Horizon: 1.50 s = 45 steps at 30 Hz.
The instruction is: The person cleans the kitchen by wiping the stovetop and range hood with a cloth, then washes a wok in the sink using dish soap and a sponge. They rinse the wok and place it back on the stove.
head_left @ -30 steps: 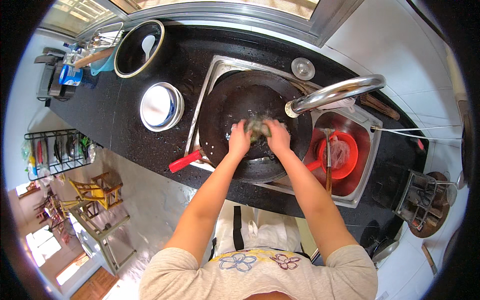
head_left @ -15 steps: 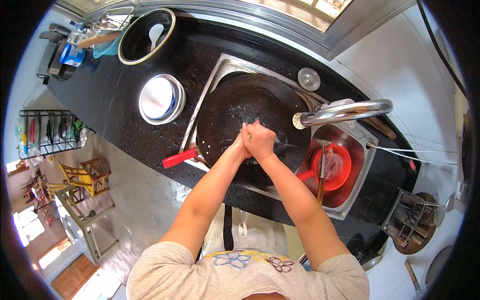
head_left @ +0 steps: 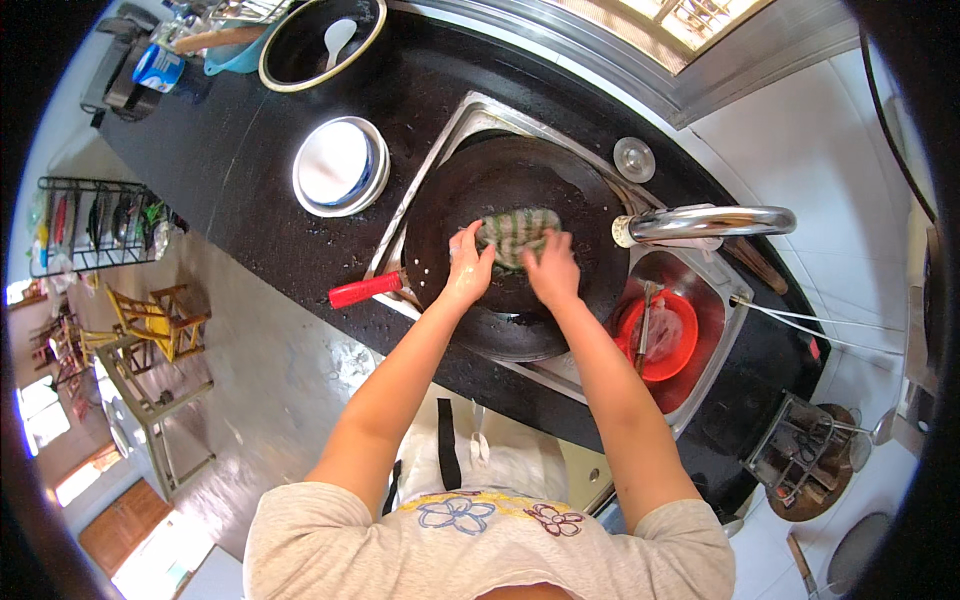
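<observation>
A green-and-white striped cloth (head_left: pixel 518 226) is spread out between my hands, over the large dark wok (head_left: pixel 455 190) that lies across the sink. My left hand (head_left: pixel 468 266) has the cloth's left edge between thumb and fingers. At the right edge my right hand (head_left: pixel 553 268) grips it too, its fingers a little smeared by motion. The wok's red handle (head_left: pixel 365 290) points left over the counter edge. Wet patches glisten inside the wok, and its middle is partly hidden by the cloth.
The chrome faucet (head_left: pixel 715 220) reaches over the wok's right rim. A red plastic ladle (head_left: pixel 683 365) sits in the right basin (head_left: pixel 655 268). Stacked bowls (head_left: pixel 335 165) stand on the left counter, with a black pot (head_left: pixel 290 60) behind. A glass lid-like disc (head_left: pixel 634 160) lies near the window.
My hands were clasped together over the wok; now they are apart, with the striped cloth opened out between them. The view has shifted slightly.
</observation>
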Motion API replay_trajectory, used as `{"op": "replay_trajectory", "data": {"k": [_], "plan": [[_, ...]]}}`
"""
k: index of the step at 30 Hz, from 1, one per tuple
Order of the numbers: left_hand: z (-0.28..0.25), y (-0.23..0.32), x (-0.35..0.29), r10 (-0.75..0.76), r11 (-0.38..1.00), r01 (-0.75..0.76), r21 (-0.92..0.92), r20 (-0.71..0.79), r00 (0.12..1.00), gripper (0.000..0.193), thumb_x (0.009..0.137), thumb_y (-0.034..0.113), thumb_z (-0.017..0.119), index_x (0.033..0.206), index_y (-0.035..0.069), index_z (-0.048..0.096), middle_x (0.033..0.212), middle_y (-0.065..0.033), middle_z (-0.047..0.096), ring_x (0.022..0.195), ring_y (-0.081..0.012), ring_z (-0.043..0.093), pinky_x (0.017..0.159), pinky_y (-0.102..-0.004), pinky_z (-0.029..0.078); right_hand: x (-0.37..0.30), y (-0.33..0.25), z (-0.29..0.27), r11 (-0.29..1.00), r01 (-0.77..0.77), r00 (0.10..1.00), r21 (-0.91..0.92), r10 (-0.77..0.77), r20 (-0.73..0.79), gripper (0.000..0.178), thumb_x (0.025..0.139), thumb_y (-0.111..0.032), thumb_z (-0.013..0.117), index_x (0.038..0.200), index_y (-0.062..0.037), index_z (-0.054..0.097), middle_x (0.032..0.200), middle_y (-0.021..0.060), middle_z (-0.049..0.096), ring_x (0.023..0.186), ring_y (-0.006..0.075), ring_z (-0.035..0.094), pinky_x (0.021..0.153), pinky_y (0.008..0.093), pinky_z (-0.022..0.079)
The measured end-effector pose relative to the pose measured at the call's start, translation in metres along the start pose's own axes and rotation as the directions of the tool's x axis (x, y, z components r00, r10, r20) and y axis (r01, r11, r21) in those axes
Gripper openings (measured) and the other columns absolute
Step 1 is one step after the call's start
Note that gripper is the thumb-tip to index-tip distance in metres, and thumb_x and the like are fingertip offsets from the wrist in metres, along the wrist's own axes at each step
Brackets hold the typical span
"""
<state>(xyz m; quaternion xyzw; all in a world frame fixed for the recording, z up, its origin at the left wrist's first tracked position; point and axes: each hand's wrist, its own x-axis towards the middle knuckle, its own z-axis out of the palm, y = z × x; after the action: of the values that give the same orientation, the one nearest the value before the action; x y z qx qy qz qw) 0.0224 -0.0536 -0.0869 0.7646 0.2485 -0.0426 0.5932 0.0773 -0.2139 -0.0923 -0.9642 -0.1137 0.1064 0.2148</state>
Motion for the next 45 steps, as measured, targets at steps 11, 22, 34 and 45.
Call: {"op": "replay_trajectory", "data": {"k": [11,22,34,45], "plan": [[0.013,0.053,-0.026,-0.496,0.444,0.718,-0.536,0.52,0.695,0.059,0.092,0.061,0.043,0.119,0.01,0.051,0.117,-0.0121,0.056,0.102,-0.028,0.058,0.086,-0.0474,0.049,-0.02,-0.033,-0.083,0.725,0.396,0.851,0.563,-0.52,0.072,0.012,0.079,0.003,0.048,0.086,-0.0003,0.057,0.091,0.0145,0.049,0.087,0.0299,0.055,0.079,0.035,0.045],[0.021,0.064,-0.047,-0.292,0.416,0.699,-0.582,0.642,0.709,0.048,0.087,0.051,0.061,0.108,0.009,0.056,0.099,-0.007,0.06,0.09,-0.02,0.061,0.079,-0.0417,0.055,-0.015,-0.013,-0.06,-0.053,-0.428,0.899,0.902,-0.129,0.419,0.027,0.092,-0.02,0.038,0.103,-0.0078,0.06,0.098,0.0021,0.061,0.083,0.0157,0.058,0.079,0.0286,0.046],[0.017,0.062,-0.049,-0.116,0.783,0.529,-0.328,0.758,0.642,0.014,0.084,0.012,0.063,0.095,0.006,0.057,0.08,-0.0032,0.06,0.067,-0.0115,0.059,0.06,-0.0248,0.051,-0.008,-0.029,-0.078,0.617,0.029,0.865,0.787,-0.41,0.29,0.015,0.089,-0.009,0.055,0.095,0.0004,0.066,0.093,0.0095,0.067,0.087,0.0171,0.063,0.079,0.0305,0.049],[0.051,0.043,-0.03,0.164,0.977,-0.201,0.067,0.358,0.919,0.026,0.087,0.021,0.053,0.1,0.0,0.062,0.098,-0.0264,0.064,0.089,-0.0436,0.061,0.079,-0.047,0.047,0.011,-0.028,-0.056,0.948,0.238,0.968,0.211,-0.248,0.024,0.033,0.095,-0.029,0.05,0.078,-0.0009,0.057,0.074,0.0221,0.061,0.074,0.0418,0.06,0.065,0.0477,0.045]]}}
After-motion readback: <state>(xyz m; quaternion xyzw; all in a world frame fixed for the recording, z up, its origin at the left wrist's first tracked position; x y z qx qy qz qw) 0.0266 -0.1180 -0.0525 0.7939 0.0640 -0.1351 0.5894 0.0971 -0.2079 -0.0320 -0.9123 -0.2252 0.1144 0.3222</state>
